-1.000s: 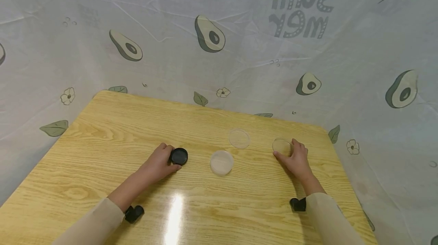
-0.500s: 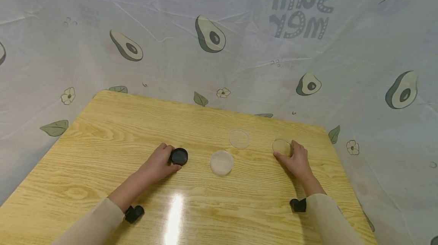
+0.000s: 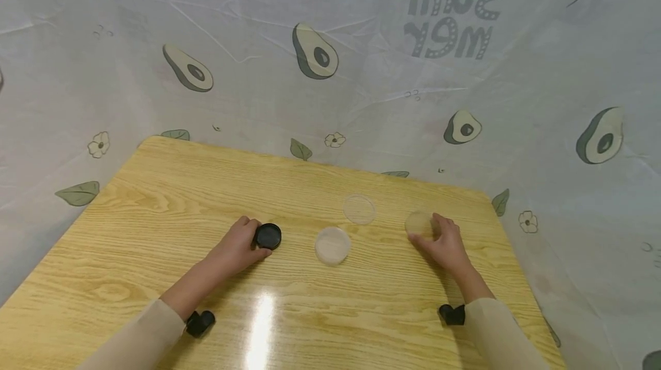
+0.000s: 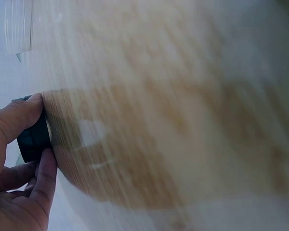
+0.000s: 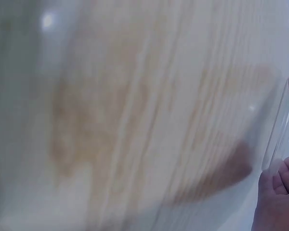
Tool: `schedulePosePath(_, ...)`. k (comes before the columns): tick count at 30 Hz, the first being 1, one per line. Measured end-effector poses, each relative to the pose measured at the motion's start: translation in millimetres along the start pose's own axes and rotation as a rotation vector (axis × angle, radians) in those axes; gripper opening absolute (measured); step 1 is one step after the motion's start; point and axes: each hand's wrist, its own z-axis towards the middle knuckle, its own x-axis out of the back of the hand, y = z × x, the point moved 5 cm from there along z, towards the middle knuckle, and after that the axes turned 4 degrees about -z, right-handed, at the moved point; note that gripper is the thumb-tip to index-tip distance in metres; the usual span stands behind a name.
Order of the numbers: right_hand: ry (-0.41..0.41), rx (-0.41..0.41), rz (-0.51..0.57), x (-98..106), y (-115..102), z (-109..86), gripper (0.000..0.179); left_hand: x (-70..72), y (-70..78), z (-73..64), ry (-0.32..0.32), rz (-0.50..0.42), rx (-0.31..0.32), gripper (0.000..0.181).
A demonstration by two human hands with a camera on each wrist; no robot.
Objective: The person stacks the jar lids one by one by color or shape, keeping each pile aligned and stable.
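Observation:
On the wooden table [image 3: 206,180], my left hand [image 3: 239,248] grips a small black round cap [image 3: 268,237] by its side. The left wrist view shows thumb and fingers pinching the black cap's rim. My right hand [image 3: 447,245] holds a clear petri dish piece [image 3: 418,223] by its edge, thumb on one side and fingers on the other. In the right wrist view that clear dish piece [image 5: 278,127] stands slightly apart from the tabletop, with a hand shadow below. Between the hands lie a whitish clear petri dish [image 3: 333,246] and, farther back, a thin transparent disc [image 3: 360,209].
A pale curtain [image 3: 248,83] printed with avocados hangs behind and beside the table. Black wrist cameras [image 3: 200,323] sit at both cuffs. Light glares off the front of the tabletop.
The right hand has shifted slightly, and the clear dish piece in it has moved a little to the left. The left hand and the black cap have stayed in place.

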Motion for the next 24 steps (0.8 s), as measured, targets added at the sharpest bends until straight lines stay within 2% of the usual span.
schedulePosePath(12, -0.045, 0.129, -0.013, -9.7, -26.2, -19.5, 0.097, 1.4, 3.4, -1.1, 0.002, 0.001, -0.017, 0.05)
schedulePosePath(24, -0.043, 0.228, -0.04, -22.8, -49.2, -45.2, 0.093, 0.5, 1.2, 0.1, -0.006, -0.006, -0.013, 0.049)
